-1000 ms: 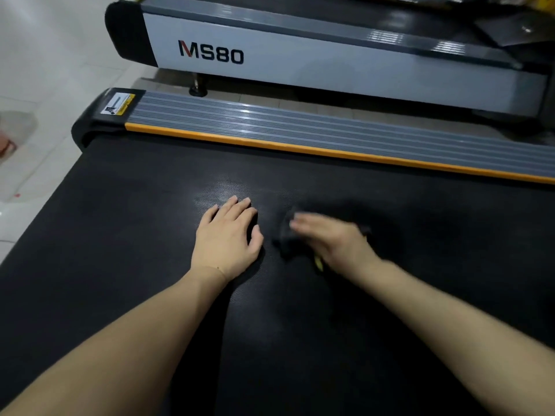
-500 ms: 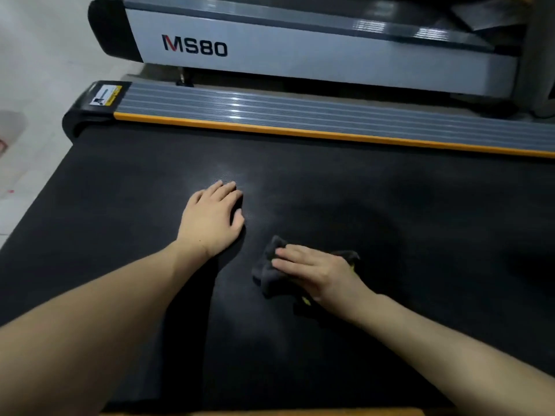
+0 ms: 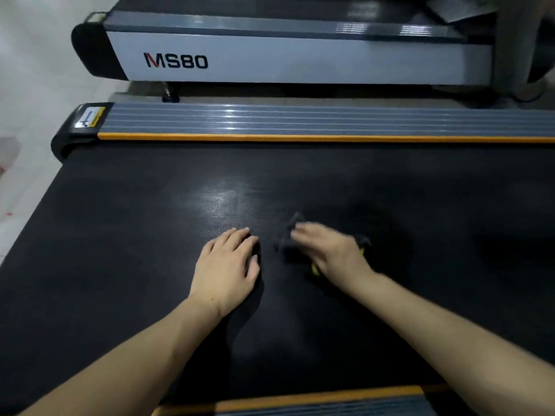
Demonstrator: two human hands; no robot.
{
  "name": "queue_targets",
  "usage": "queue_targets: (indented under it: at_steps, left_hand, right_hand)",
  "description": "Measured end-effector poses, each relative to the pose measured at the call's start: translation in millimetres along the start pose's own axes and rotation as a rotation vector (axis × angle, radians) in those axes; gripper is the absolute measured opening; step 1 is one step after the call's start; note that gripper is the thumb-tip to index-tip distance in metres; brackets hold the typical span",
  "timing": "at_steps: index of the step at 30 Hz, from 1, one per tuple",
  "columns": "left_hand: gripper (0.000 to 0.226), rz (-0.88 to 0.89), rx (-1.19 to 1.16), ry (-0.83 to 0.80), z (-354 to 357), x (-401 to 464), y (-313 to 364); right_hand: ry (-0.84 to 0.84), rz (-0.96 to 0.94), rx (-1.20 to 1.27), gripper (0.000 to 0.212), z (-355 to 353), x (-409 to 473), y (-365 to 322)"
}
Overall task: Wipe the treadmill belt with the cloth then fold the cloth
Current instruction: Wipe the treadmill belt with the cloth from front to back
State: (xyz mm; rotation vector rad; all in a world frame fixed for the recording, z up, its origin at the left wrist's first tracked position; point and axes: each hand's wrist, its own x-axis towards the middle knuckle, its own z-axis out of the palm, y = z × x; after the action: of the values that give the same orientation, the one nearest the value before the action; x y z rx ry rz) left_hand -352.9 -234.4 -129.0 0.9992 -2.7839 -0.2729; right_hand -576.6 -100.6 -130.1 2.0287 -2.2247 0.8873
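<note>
Cloth (image 3: 286, 240) under flat right hand (image 3: 333, 252)

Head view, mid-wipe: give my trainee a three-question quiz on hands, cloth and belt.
1. True or false: the left hand lies flat on the treadmill belt.
2. Which hand presses the dark cloth?
3. The orange-edged side rail carries the lettering MS80: A yes, B no, that is on the neighbouring treadmill.

Key: 1 true; 2 the right hand; 3 B.
</note>
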Motion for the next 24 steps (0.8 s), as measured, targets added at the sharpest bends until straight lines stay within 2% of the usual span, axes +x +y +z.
queue_targets:
  at_steps: [3,5,6,8,10,11,14,18,21,23,24]
  left_hand:
    - [0.046,-0.003,0.006,0.002,3.7,-6.2,6.1]
    - [0.044,-0.006,0.016,0.016,4.3,-6.0,10.9]
    - [0.043,-0.003,0.020,0.023,4.9,-5.4,14.1]
    - [0.041,0.017,0.033,0.033,7.2,-6.2,21.1]
    - [0.040,0.032,0.048,0.043,10.9,-8.1,27.2]
    - [0.039,0.028,0.049,0.048,12.6,-8.5,28.4]
    - [0.040,0.013,0.051,0.064,15.6,-10.6,26.9]
    - [0.040,0.009,0.036,0.098,20.3,-11.3,28.1]
    - [0.038,0.013,0.033,0.123,20.4,-11.4,29.6]
    - [0.037,0.018,0.039,0.130,20.0,-10.1,28.9]
    - [0.037,0.020,0.041,0.131,20.2,-9.4,28.9]
  right_hand:
    - [-0.145,-0.171,0.024,0.032,-13.3,-41.6,-1.9]
    - [-0.106,-0.194,-0.048,0.032,-20.1,-22.5,31.0]
    - [-0.040,-0.142,-0.099,0.032,-22.0,-3.7,54.7]
    - [0.099,0.102,-0.153,0.034,-31.1,37.2,98.1]
    - [0.146,0.337,-0.167,0.034,-37.6,59.1,124.3]
    - [0.145,0.383,-0.167,0.034,-37.4,60.4,124.3]
    - [0.157,0.251,-0.153,0.035,-36.0,24.0,84.1]
    - [-0.048,-0.076,0.007,0.032,-42.2,-73.4,14.1]
    - [-0.126,-0.272,-0.042,0.030,-46.3,-75.2,29.7]
    - [-0.062,-0.218,-0.119,0.033,-44.2,-37.2,71.8]
    - [0.001,-0.099,-0.146,0.035,-45.8,-13.7,94.4]
